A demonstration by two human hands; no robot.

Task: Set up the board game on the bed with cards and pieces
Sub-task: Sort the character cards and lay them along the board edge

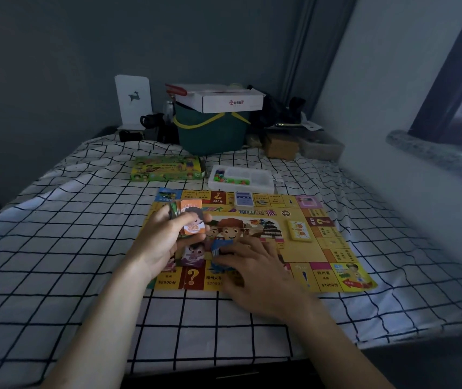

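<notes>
Nearest, the right hand [255, 272] lies palm-down on the board [333, 248], its curled fingers pinching a small blue stack of cards [220, 245] near the board's front edge. Judged from this, the step is sorting the money into piles: squaring each pile flat before releasing it would keep it from fanning out. The left hand [165, 240] hovers just above the board's left part, fingers wrapped around a thick bundle of notes [192, 220], orange 2000 on top, its long axis running away from the person. The board lies flat on the bed [56, 248], long axis left to right, title facing away. Beyond sit the piece tray [242, 179] and the green box [166, 168].
</notes>
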